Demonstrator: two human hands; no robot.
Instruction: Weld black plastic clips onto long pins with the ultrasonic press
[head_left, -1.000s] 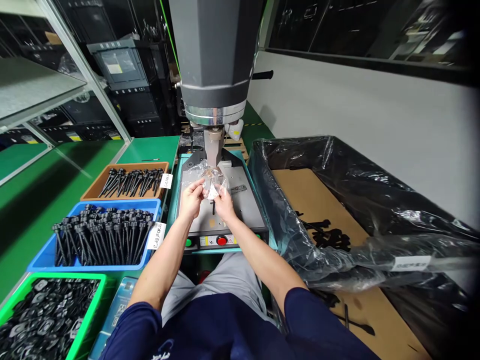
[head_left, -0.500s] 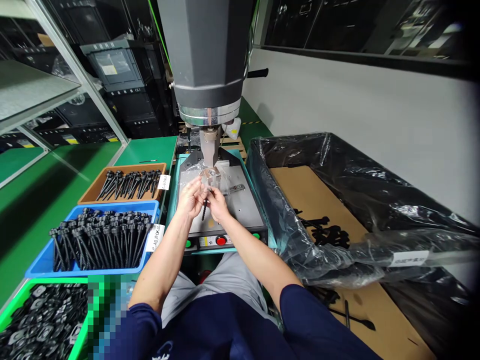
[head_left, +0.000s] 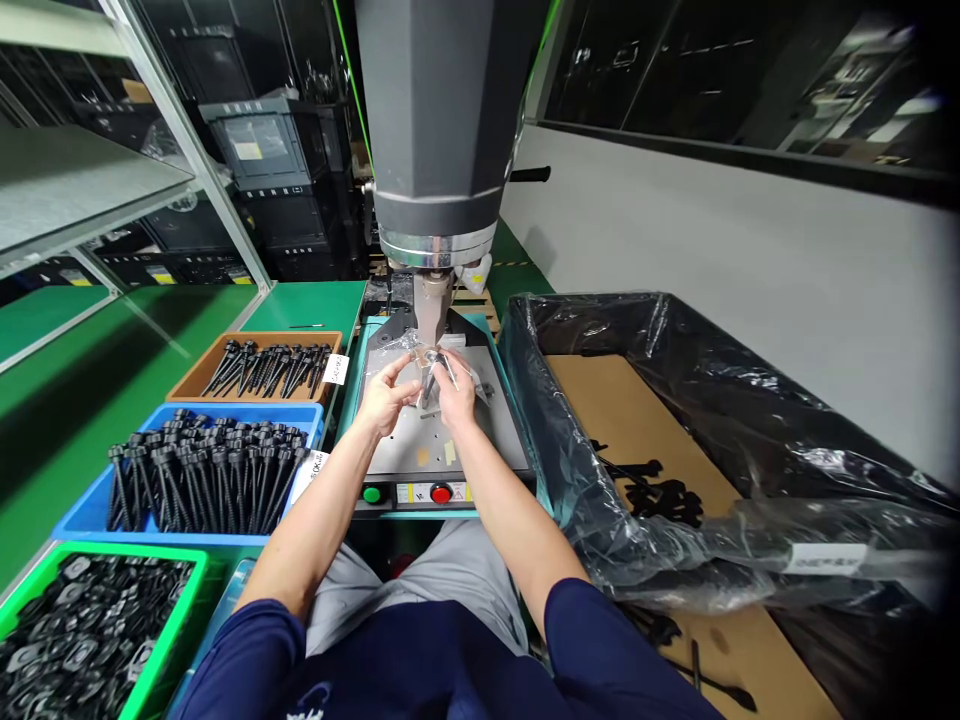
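Note:
At the clear plastic-wrapped fixture (head_left: pixel 424 385) beneath the machine's metal horn (head_left: pixel 432 308), both my hands work close together. My left hand (head_left: pixel 384 398) is on the fixture's left side, with thumb and forefinger apart and nothing visible between them. On the other side, my right hand (head_left: pixel 456 392) has its fingers closed around a small black part (head_left: pixel 437 362) at the top of the fixture. Fingers and plastic film hide most of that part. The fixture stands on a grey metal plate (head_left: pixel 394 455).
To the left sit an orange bin (head_left: pixel 180 388) and a blue bin (head_left: pixel 75 520) of black threaded pieces, and a green bin (head_left: pixel 191 590) of flat black parts. A box lined with black plastic (head_left: pixel 600 315) stands right. Green (head_left: pixel 372 494) and red (head_left: pixel 441 493) buttons front the machine.
My hands have moved apart and up to the fixture's top. The black threaded rod that hung below my fingers no longer shows there. The whole view has shifted slightly.

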